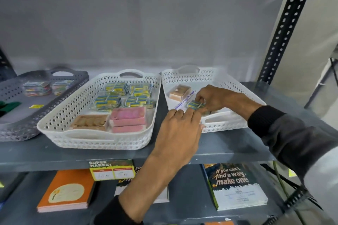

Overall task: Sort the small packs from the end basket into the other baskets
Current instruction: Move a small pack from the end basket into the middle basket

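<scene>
Reaching into the end basket (236,86) on the shelf (128,155), both hands meet over one small pack (195,105). The right hand (212,98) pinches it in its grip; the left hand (181,129) touches it with fingertips, clasp unclear. The middle basket (60,115) holds sorted packs, the grey basket (16,126) a few.

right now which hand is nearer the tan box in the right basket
Right. The right hand is inside the right basket, just right of the tan box, pinching a blue-yellow pack. The left hand sits lower, over the basket's front rim.
</scene>
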Available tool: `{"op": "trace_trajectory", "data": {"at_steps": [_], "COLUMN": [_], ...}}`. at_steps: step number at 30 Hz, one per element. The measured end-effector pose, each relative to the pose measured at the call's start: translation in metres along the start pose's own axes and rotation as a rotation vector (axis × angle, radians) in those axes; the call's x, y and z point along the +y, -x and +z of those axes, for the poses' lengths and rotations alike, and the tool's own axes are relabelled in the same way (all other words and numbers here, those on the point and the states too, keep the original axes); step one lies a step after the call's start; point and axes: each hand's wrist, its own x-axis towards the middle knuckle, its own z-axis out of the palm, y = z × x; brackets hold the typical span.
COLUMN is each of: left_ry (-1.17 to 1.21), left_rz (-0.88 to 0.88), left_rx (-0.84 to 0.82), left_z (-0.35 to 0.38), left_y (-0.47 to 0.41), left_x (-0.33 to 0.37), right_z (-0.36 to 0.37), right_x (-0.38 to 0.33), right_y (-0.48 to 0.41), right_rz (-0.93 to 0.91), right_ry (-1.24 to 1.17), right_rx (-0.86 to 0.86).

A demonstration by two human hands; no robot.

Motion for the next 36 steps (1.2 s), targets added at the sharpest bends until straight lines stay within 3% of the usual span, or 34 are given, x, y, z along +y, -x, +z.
{"op": "trace_trajectory", "data": {"at_steps": [6, 14, 21, 30, 36], "left_ry": [0.164, 0.271, 0.132, 0.102, 0.096], "left_rz": [0.03, -0.159, -0.275, -0.248, -0.214], "left_rx": [-0.042, 0.191, 0.407, 0.655, 0.708], "left_z": [-0.02, -0.064, -0.047, -0.017, -0.014], "left_y": [0.006, 0.035, 0.089, 0.102, 0.101], "left_x": [-0.009, -0.084, -0.164, -0.17, -0.173], "right_z": [-0.013, -0.056, -0.042, -0.013, -0.002], "right_x": [0.002, -0.063, -0.128, -0.154, -0.153], "right_y": [0.008, -0.007, -0.059, -0.103, -0.113], "right_rz": [-0.027, -0.253, -0.372, -0.337, -0.28], "right_ry": [-0.027, -0.09, -0.091, -0.014, -0.089], "right_rx": [0.11, 0.383, 0.239, 0.057, -0.022]}}
